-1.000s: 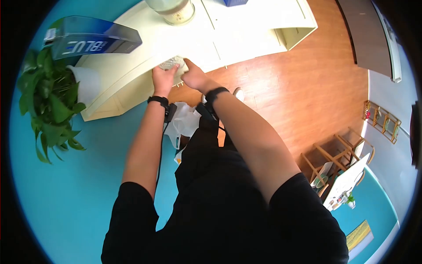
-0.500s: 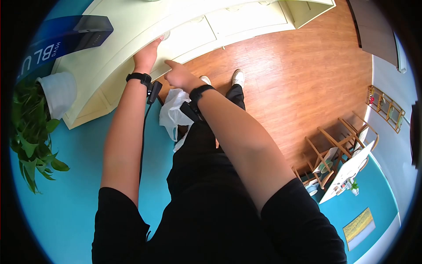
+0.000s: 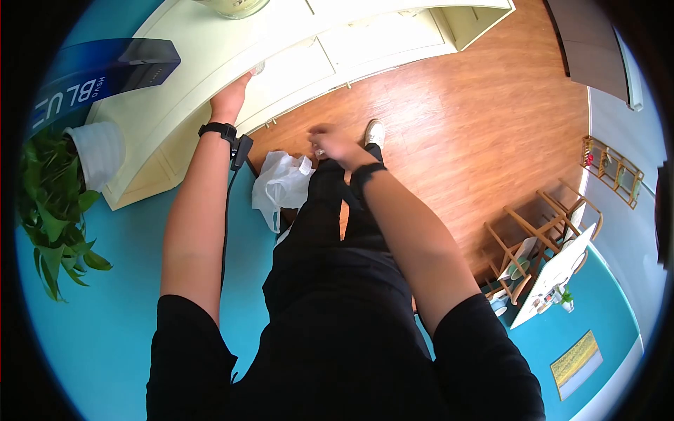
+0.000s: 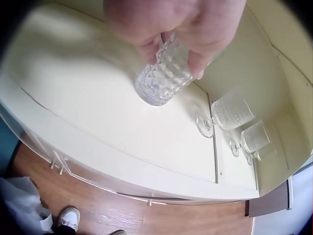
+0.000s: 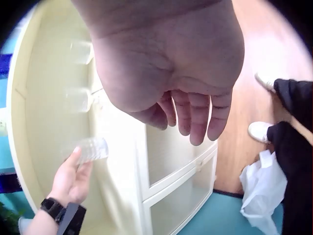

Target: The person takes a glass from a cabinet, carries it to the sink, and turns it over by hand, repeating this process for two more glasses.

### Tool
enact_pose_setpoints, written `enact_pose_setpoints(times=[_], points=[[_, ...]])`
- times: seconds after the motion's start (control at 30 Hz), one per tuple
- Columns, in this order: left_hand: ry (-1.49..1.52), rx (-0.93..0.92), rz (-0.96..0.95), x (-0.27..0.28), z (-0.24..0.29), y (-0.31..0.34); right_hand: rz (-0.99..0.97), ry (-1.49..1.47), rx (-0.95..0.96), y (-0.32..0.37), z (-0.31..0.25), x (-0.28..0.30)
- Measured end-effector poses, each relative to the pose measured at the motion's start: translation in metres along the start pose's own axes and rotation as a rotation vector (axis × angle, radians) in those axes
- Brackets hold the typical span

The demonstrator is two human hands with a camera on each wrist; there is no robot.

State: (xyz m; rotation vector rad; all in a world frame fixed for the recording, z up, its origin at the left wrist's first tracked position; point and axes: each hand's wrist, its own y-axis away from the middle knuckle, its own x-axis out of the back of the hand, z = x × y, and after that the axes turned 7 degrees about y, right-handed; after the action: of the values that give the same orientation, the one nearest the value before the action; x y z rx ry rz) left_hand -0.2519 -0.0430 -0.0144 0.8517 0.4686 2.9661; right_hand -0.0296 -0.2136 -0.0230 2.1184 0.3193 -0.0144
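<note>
My left hand (image 3: 229, 100) reaches into the cream cabinet's open shelf. In the left wrist view its fingers (image 4: 198, 61) grip a clear patterned glass (image 4: 159, 81), tilted over the shelf board (image 4: 98, 107). The right wrist view shows the same glass (image 5: 93, 149) in the left hand (image 5: 71, 181). My right hand (image 3: 335, 145) is in the air before the cabinet, above the floor, holding nothing; its fingers hang loosely bent in the right wrist view. Two stemmed glasses (image 4: 232, 111) (image 4: 254, 137) stand farther along the shelf, with part of another behind.
A blue box (image 3: 119, 70) and a potted plant (image 3: 95, 158) are at the cabinet top's left end, with a glass container (image 3: 235, 5) beyond. A white plastic bag (image 3: 281, 184) lies by my legs. Chairs and a table (image 3: 554, 281) stand at the right.
Both hands were together at the glass a second ago. My right hand has come away toward my body and right, while my left hand has reached with the glass into the shelf.
</note>
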Motion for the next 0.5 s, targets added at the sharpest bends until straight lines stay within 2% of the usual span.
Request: enact_pose_setpoints(times=[0.07,0.1,0.13,0.17,0.2,0.23,0.27,0.3,0.33,0.37,0.4,0.43,0.5], points=[[0.022,-0.008,-0.022,-0.001,-0.013,-0.007,0.027,-0.031,-0.072,0.006,0.045,0.037],[0.024,-0.008,-0.019,-0.003,-0.016,-0.009,0.114,0.005,-0.110,0.032,0.050,0.052],[0.069,-0.005,-0.042,-0.004,-0.018,-0.010,0.141,-0.025,-0.149,0.042,0.073,0.072],[0.111,-0.003,-0.063,-0.004,-0.019,-0.010,0.267,-0.016,-0.169,0.053,0.102,0.089],[0.107,-0.004,-0.054,-0.004,-0.019,-0.007,0.282,0.000,-0.190,0.066,0.132,0.111],[0.070,-0.004,-0.035,-0.005,-0.017,-0.001,0.343,-0.068,-0.194,0.082,0.170,0.131],[0.034,-0.009,-0.015,-0.005,-0.009,0.004,0.413,-0.080,-0.279,0.105,0.192,0.142],[0.055,-0.087,-0.001,-0.002,0.005,0.018,0.470,-0.114,-0.332,0.132,0.211,0.152],[-0.030,-0.021,-0.022,-0.003,-0.016,0.016,0.474,-0.100,-0.381,0.162,0.220,0.158],[0.049,-0.122,0.058,-0.011,-0.042,0.018,0.505,-0.113,-0.417,0.194,0.225,0.158],[0.194,-0.126,0.189,-0.018,-0.020,0.050,0.517,-0.132,-0.427,0.224,0.232,0.157],[0.074,-0.001,0.153,-0.018,-0.016,0.072,0.510,-0.155,-0.451,0.250,0.239,0.158],[-0.100,-0.046,0.000,-0.015,-0.014,0.117,0.533,-0.201,-0.457,0.294,0.255,0.158]])
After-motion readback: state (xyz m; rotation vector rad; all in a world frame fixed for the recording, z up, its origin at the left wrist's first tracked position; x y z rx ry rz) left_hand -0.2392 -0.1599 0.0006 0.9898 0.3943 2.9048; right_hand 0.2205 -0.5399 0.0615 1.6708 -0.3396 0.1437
